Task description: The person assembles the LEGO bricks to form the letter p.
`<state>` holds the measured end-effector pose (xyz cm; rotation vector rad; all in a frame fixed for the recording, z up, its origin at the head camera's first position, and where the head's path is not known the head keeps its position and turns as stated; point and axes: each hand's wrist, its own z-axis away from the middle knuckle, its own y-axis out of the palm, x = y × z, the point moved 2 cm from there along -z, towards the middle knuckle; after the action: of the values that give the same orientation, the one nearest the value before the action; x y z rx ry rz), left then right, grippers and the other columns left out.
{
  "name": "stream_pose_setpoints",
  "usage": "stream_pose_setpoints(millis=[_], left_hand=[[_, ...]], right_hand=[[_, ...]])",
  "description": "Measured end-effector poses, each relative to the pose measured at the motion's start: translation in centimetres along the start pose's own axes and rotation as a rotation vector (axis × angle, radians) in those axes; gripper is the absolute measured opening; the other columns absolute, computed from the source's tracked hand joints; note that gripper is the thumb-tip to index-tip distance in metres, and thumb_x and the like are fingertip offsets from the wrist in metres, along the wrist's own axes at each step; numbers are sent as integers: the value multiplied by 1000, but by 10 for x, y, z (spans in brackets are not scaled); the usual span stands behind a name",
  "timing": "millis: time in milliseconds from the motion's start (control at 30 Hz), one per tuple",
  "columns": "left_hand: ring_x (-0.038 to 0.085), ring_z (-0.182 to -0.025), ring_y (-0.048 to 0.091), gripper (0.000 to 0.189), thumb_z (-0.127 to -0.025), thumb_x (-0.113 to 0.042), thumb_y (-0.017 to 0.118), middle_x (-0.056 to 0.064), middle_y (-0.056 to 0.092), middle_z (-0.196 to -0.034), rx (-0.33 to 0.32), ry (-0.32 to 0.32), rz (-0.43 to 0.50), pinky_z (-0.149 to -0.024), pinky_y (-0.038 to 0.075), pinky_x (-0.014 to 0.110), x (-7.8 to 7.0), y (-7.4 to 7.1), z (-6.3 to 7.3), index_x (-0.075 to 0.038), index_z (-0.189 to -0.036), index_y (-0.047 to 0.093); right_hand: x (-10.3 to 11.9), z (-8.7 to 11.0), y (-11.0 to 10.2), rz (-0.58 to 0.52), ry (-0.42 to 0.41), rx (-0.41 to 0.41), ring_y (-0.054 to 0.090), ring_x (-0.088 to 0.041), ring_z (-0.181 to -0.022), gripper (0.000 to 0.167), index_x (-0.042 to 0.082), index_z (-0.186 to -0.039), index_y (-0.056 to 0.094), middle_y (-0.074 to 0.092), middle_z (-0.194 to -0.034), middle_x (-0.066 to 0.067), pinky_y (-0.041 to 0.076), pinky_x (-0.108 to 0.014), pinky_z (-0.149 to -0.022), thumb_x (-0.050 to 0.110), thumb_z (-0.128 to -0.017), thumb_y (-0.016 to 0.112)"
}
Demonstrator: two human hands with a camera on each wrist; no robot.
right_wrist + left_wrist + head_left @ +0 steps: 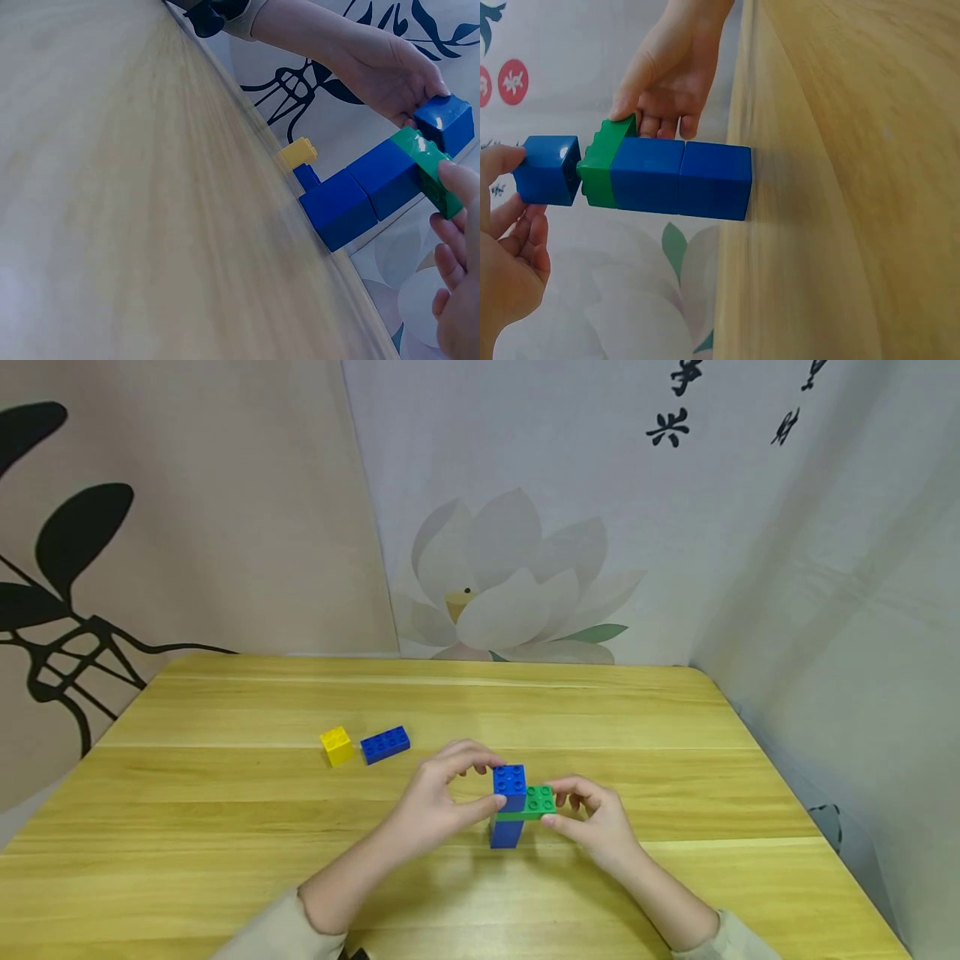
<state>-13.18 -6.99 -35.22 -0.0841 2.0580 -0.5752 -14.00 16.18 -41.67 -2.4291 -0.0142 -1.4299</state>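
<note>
My left hand [438, 789] pinches a square blue block [509, 787] between thumb and fingers. That block is held just above the studs at one end of a thin green building block [539, 802]; a narrow gap shows in the left wrist view. Below the same end stand two stacked blue blocks [681, 178], upright on the table. The green block's other end juts out to the right, and my right hand [596, 822] pinches it with thumb and fingers. From the right wrist view, the thumb lies against the green block's side [439, 184].
On the wooden table [225, 827], farther back and to the left, lie a yellow block [337, 746] and a longer blue block [386, 744], side by side. A printed cloth [525, 460] hangs behind the table's far edge.
</note>
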Motion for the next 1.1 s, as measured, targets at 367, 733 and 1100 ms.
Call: stream_pose_setpoints(millis=[367, 733, 1100], left_hand=[[11, -94, 51, 32, -79, -13, 80, -13, 61, -105, 10, -13, -1, -77, 42, 35, 1, 5, -4, -17, -109, 69], [13, -95, 52, 33, -77, -11, 80, -13, 61, -103, 9, -22, 4, -79, 42, 37, 2, 6, -4, -16, -108, 70], [21, -93, 54, 31, -77, -10, 80, -12, 62, -101, 5, -28, 35, -79, 41, 36, 6, 8, -4, -13, -106, 70]], right_hand=[[-1, 0, -1, 13, 19, 13, 49, -22, -76, 29, 2, -102, 68, 63, -84, 1, 37, -32, -67, -5, -75, 76], [0, -1, 0, 9, -2, 15, 50, -21, -76, 30, 1, -103, 68, 63, -85, 1, 37, -31, -67, -6, -75, 76], [0, 0, -1, 9, 10, 16, 50, -20, -76, 30, 1, -103, 68, 63, -85, 1, 37, -30, -68, -6, -75, 76]])
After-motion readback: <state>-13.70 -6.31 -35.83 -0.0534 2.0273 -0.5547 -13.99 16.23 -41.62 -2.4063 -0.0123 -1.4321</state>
